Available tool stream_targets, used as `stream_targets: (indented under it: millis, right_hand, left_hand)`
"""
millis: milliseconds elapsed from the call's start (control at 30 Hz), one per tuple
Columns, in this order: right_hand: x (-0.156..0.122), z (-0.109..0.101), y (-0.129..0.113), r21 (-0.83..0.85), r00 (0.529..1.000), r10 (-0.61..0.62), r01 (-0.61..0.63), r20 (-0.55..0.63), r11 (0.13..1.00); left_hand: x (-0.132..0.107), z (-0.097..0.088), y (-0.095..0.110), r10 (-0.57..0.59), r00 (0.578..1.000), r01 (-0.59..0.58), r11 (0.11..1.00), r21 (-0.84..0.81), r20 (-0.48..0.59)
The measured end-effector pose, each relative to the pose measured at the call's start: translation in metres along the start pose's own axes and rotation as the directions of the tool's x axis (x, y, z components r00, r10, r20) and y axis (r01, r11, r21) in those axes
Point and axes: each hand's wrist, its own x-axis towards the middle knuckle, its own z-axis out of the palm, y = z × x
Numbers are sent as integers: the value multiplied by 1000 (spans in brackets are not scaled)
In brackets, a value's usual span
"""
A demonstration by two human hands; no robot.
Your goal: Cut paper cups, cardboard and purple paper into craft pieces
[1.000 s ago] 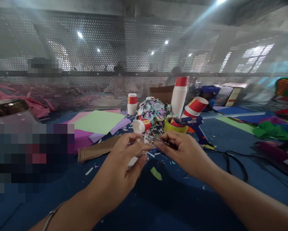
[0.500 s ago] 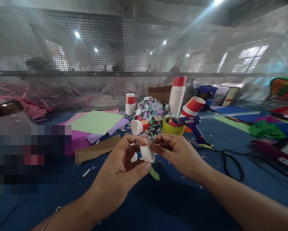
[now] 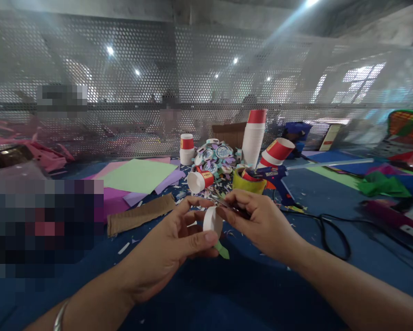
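Note:
My left hand point(image 3: 179, 236) is closed around a small white paper ring point(image 3: 212, 221), which looks like the cut-off base of a paper cup, held on edge between thumb and fingers. Close to its right side, my right hand point(image 3: 256, 220) grips a slim dark tool with a thin metal blade point(image 3: 223, 202); whether it is a knife or scissors I cannot tell. The blade lies by the ring's upper rim. A green paper scrap point(image 3: 222, 251) shows just below the ring.
Beyond my hands lie a tipped paper cup point(image 3: 200, 181), a heap of cut cup bases point(image 3: 215, 156) and a tall cup stack point(image 3: 254, 138). A blue glue gun point(image 3: 277, 181) rests on a yellow container point(image 3: 248, 185), its cable running right. Coloured paper point(image 3: 137, 175) and cardboard point(image 3: 140, 214) lie left.
The white ring has turned in my left hand and shows more of its side wall. The left fingers have shifted, and the blade in my right hand shows more clearly.

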Motion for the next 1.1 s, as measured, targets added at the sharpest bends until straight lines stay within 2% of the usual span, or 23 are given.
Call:
stream_targets:
  millis: [233, 400, 533, 633, 800, 1000, 1100]
  right_hand:
    - [-2, -4, -6, 107, 999, 16, -19, 31, 994]
    - [-3, -5, -8, 61, 995, 29, -35, 95, 998]
    - [-2, -3, -9, -26, 990, 46, -43, 137, 999]
    - [-2, -3, -9, -70, 981, 79, -67, 175, 995]
    - [-3, -2, -11, -49, 967, 102, -94, 232, 994]
    - [-2, 0, -11, -78, 968, 106, -91, 226, 993]
    - [-2, 0, -10, -83, 970, 96, -79, 223, 993]
  left_hand:
    - [2, -11, 3, 86, 994, -70, 975, 209, -65]
    - [7, -13, 4, 248, 956, -202, 944, 262, -155]
    - [8, -15, 3, 280, 945, -224, 931, 288, -169]
    - [10, -18, 1, 345, 925, -271, 893, 360, -158]
    - [11, -19, -4, 374, 919, -292, 857, 424, -124]
    - [11, -17, -9, 499, 859, -366, 754, 545, -113]
    - [10, -17, -9, 527, 844, -385, 725, 571, -100]
